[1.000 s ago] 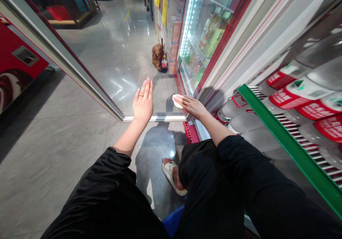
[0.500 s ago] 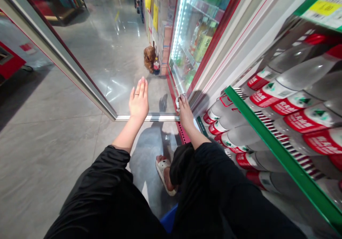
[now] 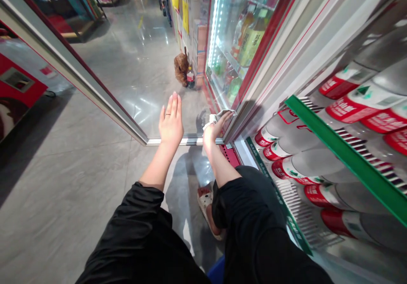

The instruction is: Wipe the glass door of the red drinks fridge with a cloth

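Note:
My left hand (image 3: 171, 123) lies flat on the glass door (image 3: 127, 76), its fingers stretched upward and close together, with a ring on one finger. Nothing is in it. Low on the same pane, my right hand (image 3: 213, 133) presses a white cloth (image 3: 214, 118) to the glass near the corner of the door frame (image 3: 233, 121). The fingers of this hand point to the right, over the cloth, which sticks out on both sides. Part of the cloth is hidden under the palm and fingers.
Large bottles with red labels (image 3: 316, 195) fill racks on the right, behind a green shelf edge (image 3: 337, 148). Through the glass show a brown object (image 3: 181, 68), a small dark bottle (image 3: 190, 77) and stacked boxes (image 3: 199, 42). My sandalled foot (image 3: 208, 207) is below.
My right hand has turned at the wrist, its fingers swinging from upward to rightward, and more of the cloth shows. My left hand stays flat on the glass. The view has shifted slightly.

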The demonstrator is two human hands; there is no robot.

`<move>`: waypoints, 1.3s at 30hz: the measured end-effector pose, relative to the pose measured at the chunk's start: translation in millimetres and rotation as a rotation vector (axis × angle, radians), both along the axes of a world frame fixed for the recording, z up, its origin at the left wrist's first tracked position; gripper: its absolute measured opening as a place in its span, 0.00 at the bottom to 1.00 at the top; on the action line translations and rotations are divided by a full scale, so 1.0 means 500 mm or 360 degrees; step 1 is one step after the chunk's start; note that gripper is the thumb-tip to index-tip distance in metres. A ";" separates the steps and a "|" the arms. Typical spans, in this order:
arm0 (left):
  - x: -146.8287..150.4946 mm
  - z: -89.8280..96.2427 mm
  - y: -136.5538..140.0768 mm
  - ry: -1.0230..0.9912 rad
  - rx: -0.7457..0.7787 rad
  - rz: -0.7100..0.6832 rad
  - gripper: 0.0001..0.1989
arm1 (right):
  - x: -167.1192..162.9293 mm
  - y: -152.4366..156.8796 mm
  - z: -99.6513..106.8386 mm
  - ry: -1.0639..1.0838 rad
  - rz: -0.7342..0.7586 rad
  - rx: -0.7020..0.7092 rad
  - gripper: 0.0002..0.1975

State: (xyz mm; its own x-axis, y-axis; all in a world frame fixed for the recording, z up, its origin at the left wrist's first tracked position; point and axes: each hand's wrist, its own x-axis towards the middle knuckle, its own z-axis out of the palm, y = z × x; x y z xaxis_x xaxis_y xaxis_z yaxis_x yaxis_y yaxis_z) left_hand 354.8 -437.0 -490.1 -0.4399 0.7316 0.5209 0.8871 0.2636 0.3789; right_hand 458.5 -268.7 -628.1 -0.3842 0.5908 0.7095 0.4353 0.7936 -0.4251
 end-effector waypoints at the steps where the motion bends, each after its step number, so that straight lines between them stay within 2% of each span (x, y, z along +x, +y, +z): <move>1: 0.001 0.001 0.000 -0.0008 0.0003 0.0003 0.39 | -0.008 -0.008 -0.004 0.0068 -0.0083 -0.0047 0.49; 4: 0.004 0.004 -0.001 -0.0035 -0.0021 0.0022 0.40 | -0.029 -0.030 -0.019 0.0243 -0.0347 -0.0259 0.49; 11: 0.001 0.006 -0.007 -0.0022 -0.0035 -0.0001 0.39 | -0.034 -0.020 -0.019 0.0194 -0.0359 -0.0459 0.43; 17: 0.001 0.008 -0.009 0.0005 -0.0053 0.0010 0.38 | -0.012 -0.026 -0.031 0.0304 -0.0326 -0.0359 0.52; 27: 0.004 0.013 -0.011 -0.0064 -0.0057 -0.0013 0.39 | -0.001 -0.037 -0.007 0.0366 -0.0476 -0.0340 0.54; 32: 0.001 0.008 -0.010 -0.0063 -0.0067 0.0006 0.38 | -0.002 -0.039 0.002 0.0213 -0.0454 -0.0578 0.53; 36: 0.000 0.003 -0.003 -0.0035 -0.0034 0.0015 0.37 | -0.016 -0.051 0.007 0.0253 -0.0384 -0.0586 0.52; 39: 0.001 0.002 0.001 -0.0017 -0.0025 0.0035 0.36 | -0.026 -0.090 0.017 0.0347 -0.0333 -0.0605 0.55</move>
State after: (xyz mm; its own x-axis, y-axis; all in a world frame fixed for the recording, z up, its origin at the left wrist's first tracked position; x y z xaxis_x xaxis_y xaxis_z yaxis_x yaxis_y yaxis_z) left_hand 355.5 -436.5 -489.2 -0.4613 0.7298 0.5046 0.8770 0.2888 0.3840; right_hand 445.6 -313.8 -619.4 -0.0956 0.8724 0.4793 0.4373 0.4693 -0.7671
